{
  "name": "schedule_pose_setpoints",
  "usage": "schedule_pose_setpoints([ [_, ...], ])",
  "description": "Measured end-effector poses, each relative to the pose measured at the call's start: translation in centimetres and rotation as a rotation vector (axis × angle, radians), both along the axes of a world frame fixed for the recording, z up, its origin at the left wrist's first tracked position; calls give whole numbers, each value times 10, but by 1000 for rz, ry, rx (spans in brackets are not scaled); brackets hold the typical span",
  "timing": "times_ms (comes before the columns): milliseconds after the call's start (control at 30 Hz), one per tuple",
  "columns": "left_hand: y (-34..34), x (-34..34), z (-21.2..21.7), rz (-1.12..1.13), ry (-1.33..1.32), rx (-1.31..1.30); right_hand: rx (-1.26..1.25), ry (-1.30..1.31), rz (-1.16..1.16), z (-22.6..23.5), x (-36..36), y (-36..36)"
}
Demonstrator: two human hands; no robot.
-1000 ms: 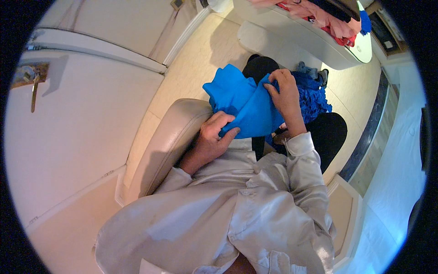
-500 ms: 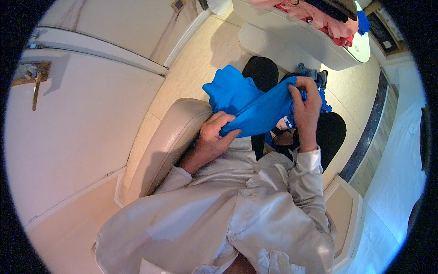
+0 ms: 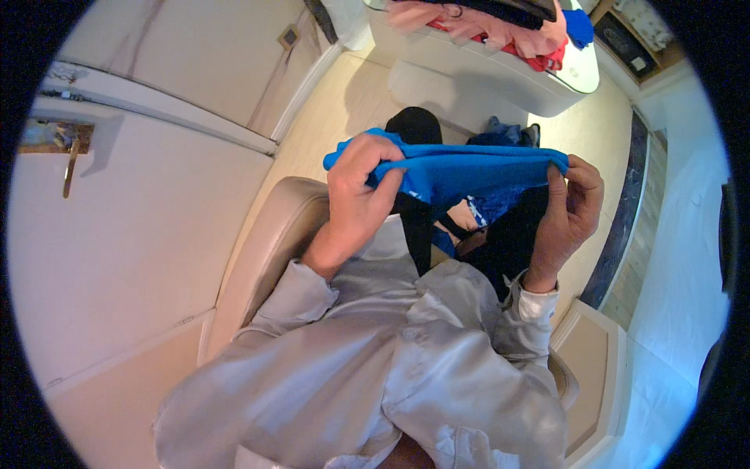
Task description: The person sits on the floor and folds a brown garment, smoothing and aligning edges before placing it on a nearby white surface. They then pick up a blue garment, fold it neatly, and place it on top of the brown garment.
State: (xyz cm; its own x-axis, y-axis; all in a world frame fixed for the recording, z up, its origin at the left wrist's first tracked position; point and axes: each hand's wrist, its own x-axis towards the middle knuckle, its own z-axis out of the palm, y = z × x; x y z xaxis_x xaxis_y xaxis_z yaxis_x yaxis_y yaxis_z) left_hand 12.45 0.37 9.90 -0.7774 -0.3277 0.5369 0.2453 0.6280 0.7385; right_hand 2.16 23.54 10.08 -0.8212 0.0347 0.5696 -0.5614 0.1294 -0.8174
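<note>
Nearest: pale grey satin shirt [image 3: 375,367] fills the lower frame, wearer's head cut off at the bottom edge. Beige padded chair arm [image 3: 273,242] runs up the person's left side; its lower part is hidden behind the sleeve. Left hand [image 3: 359,191] is clenched on one end of a bright blue stretchy cloth [image 3: 469,168], fingers wrapped over the bunched fabric. Right hand [image 3: 570,211] pinches the other end between thumb and fingers. Hands well apart, cloth pulled into a taut band between them at chest height above the lap. Under it: dark trousers, a blue lacy piece [image 3: 492,207], mostly covered, can't tell what it is. Farther: white counter [image 3: 500,78] with pink and red clothes heap [image 3: 500,27], cut off at the top rim.
</note>
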Motion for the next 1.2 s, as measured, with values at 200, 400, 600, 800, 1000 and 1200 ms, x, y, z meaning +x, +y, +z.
schedule_pose_setpoints([
  [200, 13, -47, 36, -37, 183, -43, 53, -196, 14, 25, 3, 19],
  [400, 18, -79, 59, -110, 244, -132, 421, -118, -32, 31, -19, 51],
  [600, 26, -82, 60, -162, 130, -56, -89, 15, 46, 52, -27, 35],
  [800, 16, -76, 37, -236, -86, -92, 210, 24, -75, 50, -30, 32],
  [1000, 14, -83, 30, -368, 22, 102, -138, -231, 180, 55, -31, 41],
  [1200, 23, -76, 37, -580, -299, 481, 57, -124, -42, 46, -27, 32],
])
